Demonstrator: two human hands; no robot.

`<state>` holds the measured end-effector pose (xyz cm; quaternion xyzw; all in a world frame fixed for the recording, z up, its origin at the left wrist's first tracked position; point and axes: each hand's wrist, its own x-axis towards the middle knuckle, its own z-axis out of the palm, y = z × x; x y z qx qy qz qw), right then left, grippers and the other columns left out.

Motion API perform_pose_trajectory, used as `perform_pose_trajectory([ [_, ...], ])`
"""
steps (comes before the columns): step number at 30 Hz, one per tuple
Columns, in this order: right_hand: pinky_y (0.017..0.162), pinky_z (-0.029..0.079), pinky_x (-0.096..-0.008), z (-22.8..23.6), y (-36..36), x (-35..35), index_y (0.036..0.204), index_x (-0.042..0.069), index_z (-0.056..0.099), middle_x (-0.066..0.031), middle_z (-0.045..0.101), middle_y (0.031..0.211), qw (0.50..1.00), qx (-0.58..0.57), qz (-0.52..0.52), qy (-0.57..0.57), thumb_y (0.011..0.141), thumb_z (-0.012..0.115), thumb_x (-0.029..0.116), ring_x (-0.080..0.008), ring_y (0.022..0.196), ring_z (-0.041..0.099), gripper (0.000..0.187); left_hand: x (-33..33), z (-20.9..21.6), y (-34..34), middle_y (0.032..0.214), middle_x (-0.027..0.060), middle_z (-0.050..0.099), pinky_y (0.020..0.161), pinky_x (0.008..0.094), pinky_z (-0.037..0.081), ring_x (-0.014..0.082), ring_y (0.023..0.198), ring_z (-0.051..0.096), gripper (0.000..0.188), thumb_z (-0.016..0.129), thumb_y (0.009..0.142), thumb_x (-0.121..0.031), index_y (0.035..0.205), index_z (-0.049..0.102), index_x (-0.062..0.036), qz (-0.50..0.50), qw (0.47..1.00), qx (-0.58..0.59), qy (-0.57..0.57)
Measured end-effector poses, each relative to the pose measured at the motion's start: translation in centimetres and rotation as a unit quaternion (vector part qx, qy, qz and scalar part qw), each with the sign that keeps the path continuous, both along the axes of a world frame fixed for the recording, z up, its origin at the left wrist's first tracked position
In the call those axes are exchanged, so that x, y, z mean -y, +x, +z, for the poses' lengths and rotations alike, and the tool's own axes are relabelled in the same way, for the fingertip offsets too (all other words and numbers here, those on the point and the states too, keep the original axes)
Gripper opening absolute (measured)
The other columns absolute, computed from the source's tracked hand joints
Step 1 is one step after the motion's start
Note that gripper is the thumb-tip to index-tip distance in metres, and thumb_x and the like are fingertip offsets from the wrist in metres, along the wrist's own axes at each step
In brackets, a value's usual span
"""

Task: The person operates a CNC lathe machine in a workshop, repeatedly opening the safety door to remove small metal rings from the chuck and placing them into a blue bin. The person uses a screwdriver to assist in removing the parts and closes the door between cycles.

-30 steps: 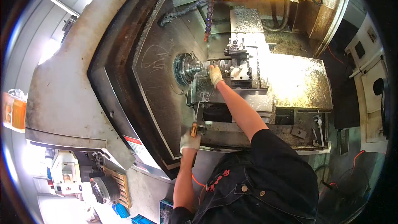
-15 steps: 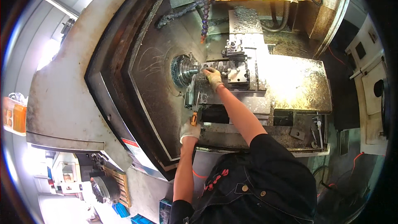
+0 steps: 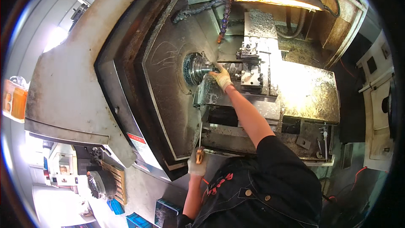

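Observation:
My right hand (image 3: 221, 78), in a pale work glove, reaches to the lathe chuck (image 3: 194, 69). Its thumb and fingers close round the end of a shiny round metal part (image 3: 205, 69) at the chuck's face; the fingertips partly hide that end. Lower down, near my body, my gloved left hand (image 3: 196, 166) is closed round an orange-handled tool (image 3: 199, 155). A long thin metal shaft (image 3: 200, 131) points up from the handle toward the machine bed. The tool's exact kind is unclear. Right of my right hand stands the tool post (image 3: 252, 78) with its bolted block.
A segmented coolant hose (image 3: 223, 23) hangs above the chuck. The wide metal slide cover (image 3: 310, 88) spans the right of the bed. A caliper-like tool (image 3: 325, 139) lies at the lower right. The angled machine door (image 3: 139, 109) edges the left side.
My left hand has drawn the orange-handled tool down, away from the chuck, toward my body. My right hand stays at the round metal part, its fingers shifted. The whole view has moved slightly.

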<state>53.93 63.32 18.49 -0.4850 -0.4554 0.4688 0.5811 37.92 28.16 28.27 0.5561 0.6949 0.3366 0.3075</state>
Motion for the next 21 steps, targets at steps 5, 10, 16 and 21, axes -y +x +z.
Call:
perform_pose_trajectory([
  [5, 0.084, 0.043, -0.0317, 1.5, 0.5, 0.4, 0.122, 0.02, 0.049, -0.0134, 0.06, 0.105, 0.979, 0.202, 0.013, 0.025, 0.069, 0.068, 0.024, -0.0262, 0.096, 0.058, 0.056, 8.0, 4.7, -5.3, 0.081, 0.0046, 0.062, 0.065, 0.024, 0.047, 0.0121, 0.066, 0.058, 0.016, 0.058, 0.07, -0.007, 0.085, 0.056, 0.0008, 0.03, 0.96, 0.275, 0.034],
  [10, 0.06, 0.048, -0.0312, 7.0, -0.4, 2.3, 0.107, 0.004, 0.059, -0.0075, 0.061, 0.086, 0.979, 0.137, 0.068, -0.135, 0.08, 0.058, 0.041, -0.0163, 0.069, 0.056, 0.046, 13.3, 10.5, -14.2, 0.089, 0.0094, 0.062, 0.077, 0.0282, 0.047, 0.0188, 0.085, 0.059, 0.024, 0.058, 0.063, -0.001, 0.086, 0.062, 0.0016, 0.155, 0.98, -0.042, 0.12],
  [16, 0.093, 0.036, -0.0302, 1.5, 0.1, -0.3, 0.125, 0.004, 0.046, -0.0141, 0.052, 0.121, 0.987, 0.14, 0.061, -0.05, 0.079, 0.062, 0.03, -0.0217, 0.111, 0.049, 0.055, 7.6, 15.9, -20.7, 0.128, 0.0219, 0.04, 0.089, 0.039, 0.04, 0.0348, 0.109, 0.048, 0.046, 0.046, 0.059, 0.008, 0.103, 0.052, -0.0036, 0.079, 0.934, -0.245, 0.246],
  [21, 0.091, 0.036, -0.0295, -3.0, 1.1, -4.0, 0.124, 0.002, 0.046, -0.0147, 0.052, 0.122, 0.991, 0.1, 0.075, -0.055, 0.078, 0.065, 0.029, -0.0221, 0.111, 0.049, 0.056, 3.4, 18.6, -23.4, 0.131, 0.0249, 0.034, 0.097, 0.0445, 0.031, 0.0415, 0.119, 0.034, 0.03, 0.051, 0.056, 0.004, 0.084, 0.058, -0.0037, 0.032, 0.884, -0.421, 0.201],
])
